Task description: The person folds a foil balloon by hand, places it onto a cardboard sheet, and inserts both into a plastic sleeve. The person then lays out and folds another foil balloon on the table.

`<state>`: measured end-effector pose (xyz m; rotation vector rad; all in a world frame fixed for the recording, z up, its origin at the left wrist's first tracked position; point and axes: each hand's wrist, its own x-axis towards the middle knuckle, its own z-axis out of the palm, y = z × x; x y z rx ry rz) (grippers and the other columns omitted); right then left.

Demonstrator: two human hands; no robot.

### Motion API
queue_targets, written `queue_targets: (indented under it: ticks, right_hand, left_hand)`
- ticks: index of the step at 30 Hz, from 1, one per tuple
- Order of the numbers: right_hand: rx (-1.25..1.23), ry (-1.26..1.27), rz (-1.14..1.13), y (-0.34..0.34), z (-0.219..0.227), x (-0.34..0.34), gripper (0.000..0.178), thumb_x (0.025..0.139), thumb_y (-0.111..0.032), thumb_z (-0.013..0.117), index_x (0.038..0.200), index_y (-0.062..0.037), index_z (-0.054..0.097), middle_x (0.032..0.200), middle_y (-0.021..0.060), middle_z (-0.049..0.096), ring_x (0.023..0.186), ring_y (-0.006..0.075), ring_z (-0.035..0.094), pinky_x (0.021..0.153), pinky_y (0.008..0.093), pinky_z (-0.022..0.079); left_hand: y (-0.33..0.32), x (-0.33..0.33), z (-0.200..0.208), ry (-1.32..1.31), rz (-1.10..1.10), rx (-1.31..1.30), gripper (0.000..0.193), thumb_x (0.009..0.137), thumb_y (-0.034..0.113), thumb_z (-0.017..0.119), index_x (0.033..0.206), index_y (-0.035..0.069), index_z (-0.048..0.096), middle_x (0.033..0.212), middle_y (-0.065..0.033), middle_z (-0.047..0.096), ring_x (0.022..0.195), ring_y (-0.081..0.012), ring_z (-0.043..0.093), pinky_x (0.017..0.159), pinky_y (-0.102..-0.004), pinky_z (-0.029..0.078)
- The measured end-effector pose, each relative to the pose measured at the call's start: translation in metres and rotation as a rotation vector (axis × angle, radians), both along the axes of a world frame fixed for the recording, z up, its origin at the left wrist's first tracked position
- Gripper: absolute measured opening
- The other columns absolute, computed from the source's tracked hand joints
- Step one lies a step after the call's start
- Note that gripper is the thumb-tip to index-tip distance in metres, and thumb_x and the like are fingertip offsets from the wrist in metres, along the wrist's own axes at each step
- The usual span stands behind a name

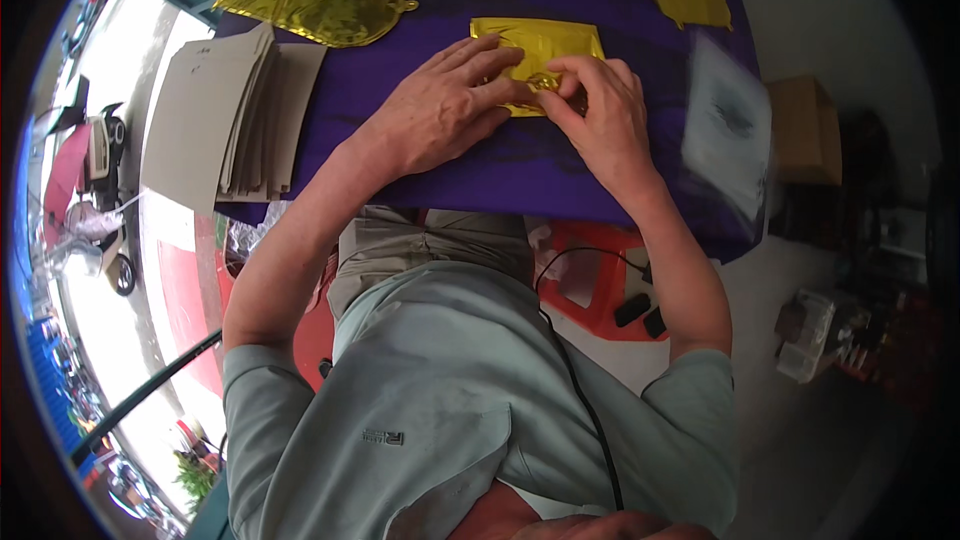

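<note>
One folded gold foil piece (558, 40) is set on the purple tablecloth (400, 75), at twelve o'clock from the picture's centre. Two hands are brought to it. The left hand (435, 110), at eight o'clock from the foil, is held half open, palm down, its extended fingers laid on the foil without a grip. By the right hand (605, 105), at four o'clock, one crumpled bit of the foil is pinched between thumb and curled index finger. Around the same foil, one stack of grey cardboard (200, 120) is placed near nine o'clock, its sheets too tightly overlapped to be counted; one larger gold sheet (310, 5) is spread between nine and ten; one translucent plastic packet (730, 125) is seen between three and four, with one brown box (808, 130) beyond it.
</note>
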<state>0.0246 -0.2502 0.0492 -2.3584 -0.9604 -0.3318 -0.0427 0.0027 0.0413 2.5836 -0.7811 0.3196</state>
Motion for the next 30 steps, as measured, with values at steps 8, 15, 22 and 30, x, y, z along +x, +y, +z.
queue_targets:
  ticks: [8,15,22,30]
  right_hand:
    - [0.169,-0.024,-0.155,-0.048,0.001,0.012,0.031,0.098,-0.011,0.083,0.128,-0.0086,0.074,0.111,0.0043,0.078,0.112,0.0243,0.071,0.103,0.0407,0.054]
    - [-0.029,-0.137,0.107,-0.050,0.011,-0.005,0.054,0.084,-0.014,0.093,0.134,-0.0134,0.075,0.140,0.0052,0.068,0.140,0.0300,0.060,0.116,0.0471,0.051]
    - [-0.127,-0.254,0.226,-0.036,0.011,-0.003,0.048,0.083,-0.015,0.094,0.128,-0.0133,0.077,0.141,0.0048,0.066,0.140,0.0281,0.060,0.116,0.0455,0.051]
    - [-0.170,-0.111,-0.045,-0.054,-0.007,0.017,0.068,0.112,-0.038,0.067,0.168,-0.0060,0.046,0.170,0.0157,0.051,0.158,0.0363,0.047,0.131,0.0494,0.037]
  left_hand:
    - [-0.001,0.000,0.001,0.014,0.002,-0.019,0.032,0.107,0.021,0.070,0.139,0.017,0.070,0.162,-0.0155,0.056,0.158,-0.0387,0.046,0.134,-0.0501,0.037]
    - [0.001,0.000,0.001,0.011,0.007,-0.003,0.033,0.106,0.025,0.072,0.138,0.017,0.071,0.162,-0.0151,0.057,0.157,-0.0406,0.047,0.133,-0.0506,0.039]
    - [-0.002,-0.002,0.004,0.007,0.015,0.009,0.035,0.104,0.022,0.074,0.139,0.018,0.071,0.163,-0.0133,0.056,0.158,-0.0403,0.046,0.131,-0.0526,0.041]
    - [0.002,-0.006,0.005,0.017,0.009,0.010,0.032,0.107,0.025,0.072,0.138,0.017,0.071,0.162,-0.0150,0.057,0.156,-0.0409,0.048,0.131,-0.0511,0.040]
